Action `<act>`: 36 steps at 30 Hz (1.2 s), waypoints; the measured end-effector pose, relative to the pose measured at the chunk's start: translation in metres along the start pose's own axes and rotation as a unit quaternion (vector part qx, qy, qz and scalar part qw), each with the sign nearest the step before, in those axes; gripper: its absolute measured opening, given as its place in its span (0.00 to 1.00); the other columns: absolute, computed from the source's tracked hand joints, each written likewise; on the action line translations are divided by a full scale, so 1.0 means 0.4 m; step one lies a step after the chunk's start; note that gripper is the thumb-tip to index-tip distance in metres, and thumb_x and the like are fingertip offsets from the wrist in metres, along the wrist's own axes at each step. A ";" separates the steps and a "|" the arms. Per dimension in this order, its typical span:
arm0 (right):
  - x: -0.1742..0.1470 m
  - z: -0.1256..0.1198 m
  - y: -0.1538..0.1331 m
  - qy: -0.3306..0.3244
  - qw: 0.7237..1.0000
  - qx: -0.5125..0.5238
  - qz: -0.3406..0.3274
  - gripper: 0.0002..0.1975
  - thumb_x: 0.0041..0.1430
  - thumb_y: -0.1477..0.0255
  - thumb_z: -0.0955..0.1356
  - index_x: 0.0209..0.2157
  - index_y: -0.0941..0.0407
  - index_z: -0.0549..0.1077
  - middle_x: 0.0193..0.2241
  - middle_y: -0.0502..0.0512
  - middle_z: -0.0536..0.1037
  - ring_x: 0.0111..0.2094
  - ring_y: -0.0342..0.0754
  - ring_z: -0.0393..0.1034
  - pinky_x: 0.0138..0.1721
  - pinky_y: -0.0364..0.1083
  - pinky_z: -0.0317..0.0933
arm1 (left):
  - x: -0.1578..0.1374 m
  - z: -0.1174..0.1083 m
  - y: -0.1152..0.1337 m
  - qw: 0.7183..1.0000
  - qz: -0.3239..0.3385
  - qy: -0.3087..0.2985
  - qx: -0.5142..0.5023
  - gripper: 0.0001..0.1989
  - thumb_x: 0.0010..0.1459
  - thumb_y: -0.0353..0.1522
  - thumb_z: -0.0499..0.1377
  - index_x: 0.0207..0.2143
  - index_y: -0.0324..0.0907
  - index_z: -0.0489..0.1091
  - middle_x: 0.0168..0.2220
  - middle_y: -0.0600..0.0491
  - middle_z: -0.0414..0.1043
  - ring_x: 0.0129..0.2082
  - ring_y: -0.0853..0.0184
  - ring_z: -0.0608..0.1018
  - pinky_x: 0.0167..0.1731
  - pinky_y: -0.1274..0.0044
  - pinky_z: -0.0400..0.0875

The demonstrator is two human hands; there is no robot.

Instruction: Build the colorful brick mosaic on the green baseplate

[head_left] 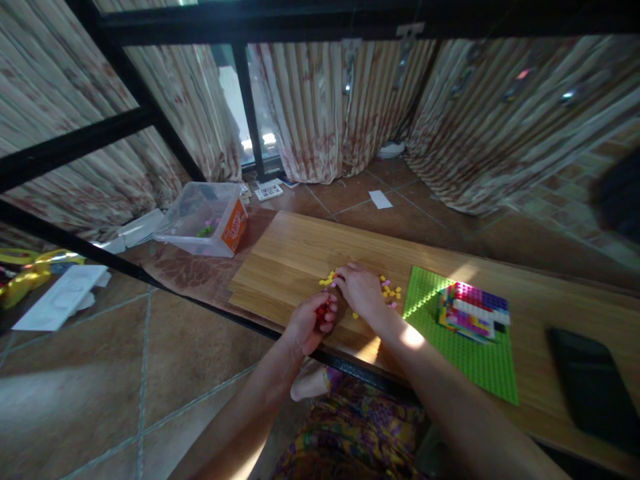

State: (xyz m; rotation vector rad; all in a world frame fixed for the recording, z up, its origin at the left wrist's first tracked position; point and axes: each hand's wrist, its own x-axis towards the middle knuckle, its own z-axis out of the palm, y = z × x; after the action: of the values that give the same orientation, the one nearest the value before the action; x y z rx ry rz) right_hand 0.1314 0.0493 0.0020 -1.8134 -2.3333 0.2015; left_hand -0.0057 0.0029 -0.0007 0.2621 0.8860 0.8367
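My left hand (311,322) is cupped, palm up, at the near edge of the wooden board, its fingers curled around several small red bricks (323,311). Just above and to the right, my right hand (359,288) reaches palm down over the board, fingers bent toward a few yellow bricks (327,279). Whether its fingertips pinch a piece cannot be made out. More loose yellow bricks (392,292) and some pink ones lie right of that hand. Farther right, a green baseplate (425,293) carries a block of multicoloured bricks (473,310).
The wooden board (295,243) bears a dark phone-like slab (593,383) at its right end. Beyond its left end stands a clear plastic bin (187,227) with green and pink pieces inside. A black metal bar (200,303) crosses in front; curtains (310,113) hang behind.
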 end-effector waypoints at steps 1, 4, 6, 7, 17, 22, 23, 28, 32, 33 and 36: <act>0.003 0.003 -0.002 0.001 1.000 -0.003 0.002 0.11 0.63 0.69 0.62 0.34 0.56 0.75 0.34 0.56 0.76 0.39 0.49 0.68 0.39 0.44 0.57 | 0.000 0.000 0.000 1.000 0.001 0.002 0.000 0.05 0.53 0.31 0.57 0.30 0.36 0.67 0.23 0.57 0.62 0.15 0.81 0.60 0.11 0.88 0.46; 0.008 0.011 -0.005 0.008 1.000 -0.006 0.011 0.11 0.64 0.69 0.61 0.33 0.56 0.74 0.34 0.56 0.76 0.38 0.49 0.69 0.38 0.44 0.57 | -0.001 0.000 0.000 1.000 0.002 0.004 0.001 0.05 0.53 0.31 0.57 0.31 0.36 0.67 0.23 0.57 0.62 0.15 0.81 0.60 0.12 0.88 0.46; 0.003 0.012 -0.005 0.013 1.000 -0.005 0.018 0.12 0.64 0.70 0.61 0.33 0.57 0.74 0.34 0.57 0.76 0.38 0.49 0.69 0.38 0.45 0.57 | -0.004 0.002 0.002 1.000 0.001 0.005 0.003 0.06 0.53 0.31 0.57 0.30 0.36 0.67 0.23 0.57 0.61 0.15 0.81 0.60 0.12 0.88 0.46; -0.003 0.010 -0.005 0.018 1.000 -0.002 0.020 0.12 0.64 0.70 0.60 0.33 0.57 0.74 0.34 0.57 0.75 0.38 0.49 0.68 0.38 0.45 0.58 | -0.006 0.003 0.003 1.000 0.000 0.007 0.005 0.06 0.53 0.32 0.58 0.30 0.36 0.66 0.22 0.57 0.62 0.15 0.81 0.60 0.12 0.88 0.46; -0.127 -0.065 -0.022 0.052 0.995 0.072 -0.048 0.10 0.63 0.73 0.61 0.33 0.58 0.73 0.34 0.57 0.74 0.39 0.49 0.66 0.42 0.45 0.58 | -0.003 0.035 -0.008 0.991 0.043 -0.015 0.123 0.17 0.48 0.42 0.64 0.26 0.38 0.64 0.20 0.60 0.59 0.15 0.82 0.57 0.12 0.87 0.43; -0.145 -0.045 -0.012 0.056 0.986 0.156 -0.016 0.09 0.62 0.75 0.62 0.31 0.57 0.73 0.31 0.55 0.73 0.36 0.48 0.67 0.39 0.45 0.59 | 0.003 0.036 -0.016 0.989 0.029 -0.036 0.143 0.18 0.47 0.41 0.65 0.24 0.38 0.62 0.18 0.61 0.57 0.14 0.82 0.54 0.12 0.87 0.42; -0.145 -0.039 -0.009 0.062 0.981 0.186 -0.005 0.08 0.61 0.75 0.62 0.31 0.57 0.73 0.31 0.55 0.73 0.36 0.47 0.67 0.39 0.44 0.59 | 0.004 0.036 -0.015 0.990 0.021 -0.041 0.135 0.18 0.46 0.40 0.65 0.24 0.38 0.62 0.19 0.61 0.57 0.14 0.82 0.54 0.12 0.87 0.42; -0.146 -0.025 0.003 0.114 0.946 0.298 0.062 0.06 0.58 0.77 0.65 0.31 0.56 0.73 0.28 0.51 0.74 0.31 0.44 0.67 0.34 0.43 0.59 | 0.021 0.046 -0.004 0.993 0.008 -0.037 0.108 0.19 0.45 0.42 0.66 0.26 0.38 0.62 0.20 0.61 0.58 0.14 0.83 0.54 0.12 0.88 0.41; -0.151 -0.035 0.004 0.160 0.930 0.322 0.078 0.05 0.59 0.75 0.65 0.33 0.55 0.74 0.29 0.51 0.75 0.31 0.44 0.68 0.34 0.43 0.59 | 0.036 0.060 -0.002 0.993 0.020 -0.003 0.119 0.22 0.48 0.47 0.62 0.26 0.37 0.63 0.19 0.60 0.59 0.13 0.83 0.55 0.12 0.87 0.41; -0.152 -0.039 0.000 0.163 0.931 0.319 0.069 0.05 0.59 0.75 0.65 0.33 0.55 0.74 0.29 0.51 0.75 0.32 0.44 0.68 0.35 0.43 0.60 | 0.039 0.062 -0.003 0.993 0.017 -0.003 0.116 0.22 0.49 0.48 0.61 0.25 0.37 0.63 0.18 0.60 0.59 0.13 0.83 0.55 0.12 0.87 0.41; -0.159 -0.042 -0.024 0.156 0.942 0.295 0.032 0.05 0.60 0.74 0.65 0.33 0.55 0.74 0.30 0.52 0.75 0.34 0.46 0.69 0.38 0.44 0.60 | 0.040 0.062 -0.009 0.996 0.003 0.003 0.089 0.23 0.50 0.49 0.60 0.24 0.38 0.62 0.16 0.60 0.59 0.12 0.81 0.57 0.12 0.86 0.42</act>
State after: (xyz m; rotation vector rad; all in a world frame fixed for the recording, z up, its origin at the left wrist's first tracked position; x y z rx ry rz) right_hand 0.1415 -0.0147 0.0168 -1.4870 -1.7468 0.5168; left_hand 0.0210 0.0155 0.0039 0.4180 0.9665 0.7656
